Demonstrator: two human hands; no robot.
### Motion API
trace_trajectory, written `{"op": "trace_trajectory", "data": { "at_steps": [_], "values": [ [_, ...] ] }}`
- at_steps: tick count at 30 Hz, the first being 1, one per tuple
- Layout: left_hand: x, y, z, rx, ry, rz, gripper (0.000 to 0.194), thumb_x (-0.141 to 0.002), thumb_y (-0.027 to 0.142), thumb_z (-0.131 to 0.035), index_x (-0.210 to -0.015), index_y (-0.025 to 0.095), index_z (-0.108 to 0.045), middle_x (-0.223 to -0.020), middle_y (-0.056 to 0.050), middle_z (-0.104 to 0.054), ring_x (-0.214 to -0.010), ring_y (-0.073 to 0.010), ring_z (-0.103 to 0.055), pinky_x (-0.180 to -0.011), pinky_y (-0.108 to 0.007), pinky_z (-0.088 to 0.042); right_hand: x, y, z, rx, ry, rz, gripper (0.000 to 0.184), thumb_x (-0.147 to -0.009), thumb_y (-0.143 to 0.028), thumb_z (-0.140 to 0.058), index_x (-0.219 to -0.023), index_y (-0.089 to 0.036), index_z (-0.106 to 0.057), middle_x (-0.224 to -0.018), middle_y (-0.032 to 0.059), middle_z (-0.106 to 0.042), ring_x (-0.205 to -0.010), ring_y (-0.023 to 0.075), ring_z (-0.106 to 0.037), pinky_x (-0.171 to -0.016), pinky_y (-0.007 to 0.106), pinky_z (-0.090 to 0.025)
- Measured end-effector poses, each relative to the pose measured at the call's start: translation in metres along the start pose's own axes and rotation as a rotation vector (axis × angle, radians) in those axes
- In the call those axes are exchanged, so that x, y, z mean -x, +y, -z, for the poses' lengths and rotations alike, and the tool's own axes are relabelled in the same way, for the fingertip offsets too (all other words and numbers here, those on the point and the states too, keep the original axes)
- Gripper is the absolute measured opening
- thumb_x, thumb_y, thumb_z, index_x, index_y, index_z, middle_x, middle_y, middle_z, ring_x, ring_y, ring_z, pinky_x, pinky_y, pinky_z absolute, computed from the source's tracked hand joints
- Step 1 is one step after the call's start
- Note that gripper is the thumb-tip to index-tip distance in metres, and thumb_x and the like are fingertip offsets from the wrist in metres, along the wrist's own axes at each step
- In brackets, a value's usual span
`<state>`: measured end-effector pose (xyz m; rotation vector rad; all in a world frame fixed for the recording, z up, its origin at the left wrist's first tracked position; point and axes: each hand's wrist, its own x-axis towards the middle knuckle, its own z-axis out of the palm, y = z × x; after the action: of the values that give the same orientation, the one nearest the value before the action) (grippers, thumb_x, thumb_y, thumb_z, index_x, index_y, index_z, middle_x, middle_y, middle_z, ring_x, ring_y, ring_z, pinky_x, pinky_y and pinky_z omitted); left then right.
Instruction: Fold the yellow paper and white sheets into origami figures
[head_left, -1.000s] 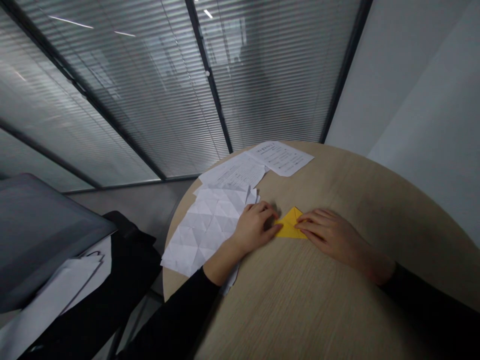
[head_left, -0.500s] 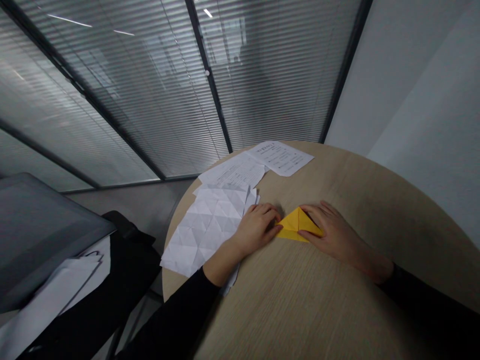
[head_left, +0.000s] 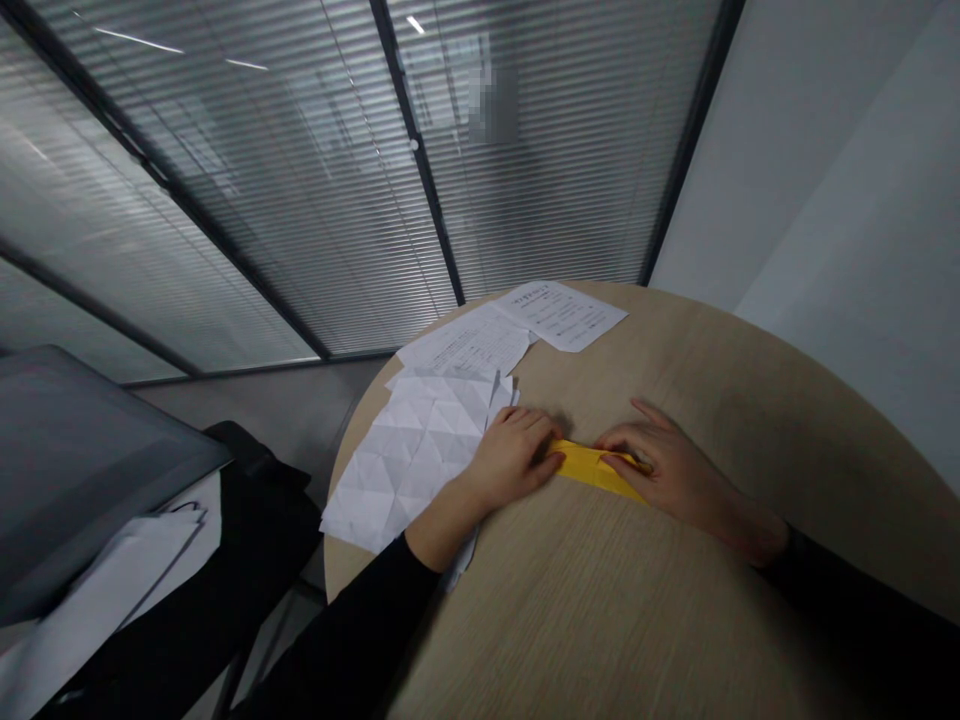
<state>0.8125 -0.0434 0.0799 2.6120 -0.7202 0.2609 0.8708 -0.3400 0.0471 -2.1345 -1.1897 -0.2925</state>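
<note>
Left hand (head_left: 516, 452) is coming in from 7 o'clock, right hand (head_left: 664, 468) from 4, one right finger extending toward 10. Yellow paper (head_left: 589, 467) is lying between them on the counter (head_left: 600, 600), left fingers pinching its 9 o'clock end, right fingers gripping its 3 o'clock end. It's showing as a narrow folded strip.

From my view, the yellow paper (head_left: 589, 467) is folded into a narrow strip with a crease across it. It lies low over the wooden table, slanting slightly; its ends are hidden, so I can't judge its full length.
</note>
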Motion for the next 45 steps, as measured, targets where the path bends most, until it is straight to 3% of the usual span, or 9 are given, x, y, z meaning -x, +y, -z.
{"op": "trace_trajectory", "data": {
  "at_steps": [6,10,14,24,29,32,38,41,45],
  "values": [
    [0.001,-0.001,0.003,0.084,0.003,-0.026,0.026,-0.108,0.041,-0.077,-0.129,0.026,-0.073,-0.121,-0.005,-0.084,-0.117,-0.0293,-0.078,-0.113,-0.05,-0.047,-0.001,-0.002,0.005,0.003,-0.013,0.078,0.025,-0.099,-0.009,-0.066,-0.11,-0.031,-0.069,-0.107,-0.0018,-0.088,-0.101,0.0245,-0.087,-0.139,0.073,-0.041],
    [-0.001,-0.001,0.005,0.07,-0.022,-0.037,0.014,-0.114,0.039,-0.072,-0.111,0.028,-0.079,-0.111,0.0,-0.087,-0.114,-0.0248,-0.08,-0.117,-0.049,-0.044,-0.001,0.001,0.002,0.006,0.028,0.024,0.012,-0.109,-0.021,-0.07,-0.114,-0.031,-0.072,-0.104,-0.0006,-0.089,-0.092,0.0248,-0.086,-0.137,0.072,-0.047],
    [-0.002,-0.003,0.003,0.032,-0.015,-0.034,0.015,-0.116,0.032,-0.068,-0.11,0.028,-0.081,-0.11,0.0,-0.087,-0.112,-0.023,-0.08,-0.117,-0.049,-0.045,0.002,0.009,-0.004,0.019,0.108,0.001,0.012,-0.113,-0.026,-0.069,-0.124,-0.031,-0.073,-0.119,0.0036,-0.091,-0.103,0.0279,-0.088,-0.135,0.071,-0.051],
    [-0.002,-0.004,-0.001,-0.094,0.02,0.089,0.025,-0.114,0.04,-0.074,-0.095,0.025,-0.078,-0.1,-0.002,-0.084,-0.1,-0.0254,-0.077,-0.11,-0.051,-0.048,0.004,0.017,-0.009,0.166,0.059,-0.042,0.048,-0.108,-0.029,-0.074,-0.155,-0.032,-0.066,-0.142,0.0109,-0.084,-0.13,0.038,-0.08,-0.129,0.074,-0.053],
    [-0.003,0.0,-0.002,-0.182,0.004,-0.002,0.026,-0.119,0.038,-0.067,-0.101,0.025,-0.081,-0.101,-0.004,-0.083,-0.102,-0.0265,-0.076,-0.112,-0.05,-0.048,0.001,0.01,-0.002,0.201,-0.013,0.024,0.021,-0.113,-0.026,-0.068,-0.125,-0.035,-0.083,-0.131,0.0041,-0.089,-0.121,0.031,-0.083,-0.134,0.071,-0.047],
    [-0.002,0.003,0.001,-0.196,-0.025,-0.081,0.029,-0.122,0.038,-0.062,-0.107,0.025,-0.083,-0.104,-0.005,-0.083,-0.104,-0.0265,-0.076,-0.113,-0.048,-0.048,0.001,0.008,0.0,0.188,-0.032,0.039,0.022,-0.114,-0.024,-0.067,-0.114,-0.036,-0.085,-0.124,0.0006,-0.09,-0.115,0.0279,-0.085,-0.136,0.071,-0.044],
    [0.002,-0.001,0.013,-0.131,-0.106,-0.216,0.034,-0.121,0.05,-0.063,-0.114,0.026,-0.085,-0.119,-0.007,-0.084,-0.109,-0.0286,-0.077,-0.105,-0.046,-0.051,0.002,0.007,0.002,0.18,-0.055,0.046,0.024,-0.113,-0.022,-0.065,-0.116,-0.035,-0.085,-0.128,0.0014,-0.089,-0.119,0.0287,-0.085,-0.135,0.073,-0.042],
    [0.004,-0.004,0.016,-0.133,-0.119,-0.219,0.031,-0.121,0.05,-0.064,-0.122,0.029,-0.085,-0.129,-0.006,-0.084,-0.116,-0.029,-0.077,-0.11,-0.048,-0.049,0.005,0.01,0.003,0.212,-0.035,0.021,0.022,-0.112,-0.03,-0.068,-0.13,-0.033,-0.081,-0.133,0.0058,-0.088,-0.123,0.0329,-0.084,-0.133,0.074,-0.043],
    [0.003,-0.003,0.014,-0.187,-0.11,-0.179,0.03,-0.12,0.048,-0.065,-0.13,0.026,-0.083,-0.134,-0.009,-0.083,-0.121,-0.0317,-0.076,-0.112,-0.052,-0.048,0.014,0.019,0.003,0.296,0.057,-0.059,0.039,-0.11,-0.045,-0.074,-0.145,-0.03,-0.074,-0.138,0.0113,-0.086,-0.124,0.0394,-0.083,-0.13,0.075,-0.047]
  ]
}}
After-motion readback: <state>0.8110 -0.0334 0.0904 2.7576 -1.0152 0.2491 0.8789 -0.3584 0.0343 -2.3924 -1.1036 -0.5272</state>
